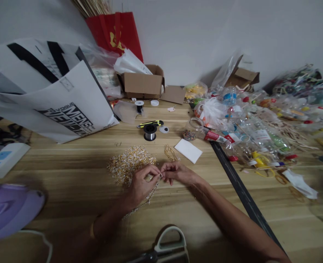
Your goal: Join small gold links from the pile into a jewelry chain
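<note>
My left hand [143, 182] and my right hand [178, 173] meet over the table, fingertips pinched close together. Between them is the end of a thin beaded strand [149, 197], which hangs below my left hand and trails to the lower left on the wood. What exactly my right fingertips grip is too small to make out. Just behind my left hand lies a loose heap of gold and clear beads [131, 160]. A short gold chain [170, 152] lies beyond my right hand, beside a white card [188, 150].
A wire spool [149, 133], a yellow-black utility knife [150, 124] and a bead jar [190, 132] stand farther back. Scissors [171, 241] lie at the near edge. Plastic bottles [260, 135] crowd the right; a large paper bag [68, 98] and a purple object [13, 208] stand left.
</note>
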A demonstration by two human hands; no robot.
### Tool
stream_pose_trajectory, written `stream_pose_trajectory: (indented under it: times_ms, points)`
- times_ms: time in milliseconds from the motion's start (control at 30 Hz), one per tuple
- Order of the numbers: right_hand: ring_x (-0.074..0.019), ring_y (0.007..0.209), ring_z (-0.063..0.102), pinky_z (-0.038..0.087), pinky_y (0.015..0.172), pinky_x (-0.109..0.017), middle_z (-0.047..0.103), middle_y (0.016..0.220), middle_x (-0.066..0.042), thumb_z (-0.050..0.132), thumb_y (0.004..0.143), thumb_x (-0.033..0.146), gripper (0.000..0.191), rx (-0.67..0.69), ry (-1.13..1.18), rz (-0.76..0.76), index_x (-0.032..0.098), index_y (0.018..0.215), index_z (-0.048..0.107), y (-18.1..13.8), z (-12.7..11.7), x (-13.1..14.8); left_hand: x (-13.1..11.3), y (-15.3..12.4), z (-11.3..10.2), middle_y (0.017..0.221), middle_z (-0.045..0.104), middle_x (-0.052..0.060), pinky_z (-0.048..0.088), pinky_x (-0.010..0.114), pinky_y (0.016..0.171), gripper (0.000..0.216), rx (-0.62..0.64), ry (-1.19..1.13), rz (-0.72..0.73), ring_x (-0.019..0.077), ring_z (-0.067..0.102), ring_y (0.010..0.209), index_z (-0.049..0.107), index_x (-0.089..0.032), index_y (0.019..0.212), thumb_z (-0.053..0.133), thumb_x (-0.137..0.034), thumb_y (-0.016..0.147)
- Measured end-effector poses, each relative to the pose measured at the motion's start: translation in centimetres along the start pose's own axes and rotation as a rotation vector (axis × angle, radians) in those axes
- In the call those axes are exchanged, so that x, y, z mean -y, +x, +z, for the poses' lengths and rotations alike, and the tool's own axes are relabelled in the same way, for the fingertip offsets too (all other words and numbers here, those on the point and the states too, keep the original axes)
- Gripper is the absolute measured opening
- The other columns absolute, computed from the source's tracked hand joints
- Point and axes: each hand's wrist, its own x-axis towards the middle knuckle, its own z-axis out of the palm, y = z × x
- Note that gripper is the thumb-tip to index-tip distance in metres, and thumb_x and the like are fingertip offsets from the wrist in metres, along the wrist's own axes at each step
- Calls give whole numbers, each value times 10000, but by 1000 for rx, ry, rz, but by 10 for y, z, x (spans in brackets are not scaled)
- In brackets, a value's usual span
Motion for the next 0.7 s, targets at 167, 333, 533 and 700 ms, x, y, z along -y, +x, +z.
stream_pose_trajectory:
  times_ms: [167,333,533,700]
  points:
    - [-75,569,560,438,478,-150,597,657,-1,684,723,407,301,-37,-24,-17,127,763,584,-1,-1,3,2,0,0,699,658,52,478,260,658,133,-17,-24,34,150,621,681,574,-161,613,593,-121,739]
    - [-86,575,579,451,477,-157,608,656,-10,689,723,421,312,-86,12,-42,133,752,571,0,0,3,4,1,-1,695,669,50,486,254,651,131,-2,-28,41,146,628,673,593,-156,623,600,-116,747]
    - [-73,533,550,459,464,-169,605,666,-9,689,721,429,324,-91,29,-58,129,761,574,0,1,4,9,1,-1,742,681,65,500,270,674,112,-46,-68,35,162,643,717,601,-155,621,636,-121,722]
    - [-62,529,528,450,477,-162,571,621,8,665,746,389,279,-59,-16,-61,125,751,572,-1,-1,3,16,1,0,725,659,47,503,260,667,78,-78,-127,2,156,633,716,624,-155,655,686,-155,702]
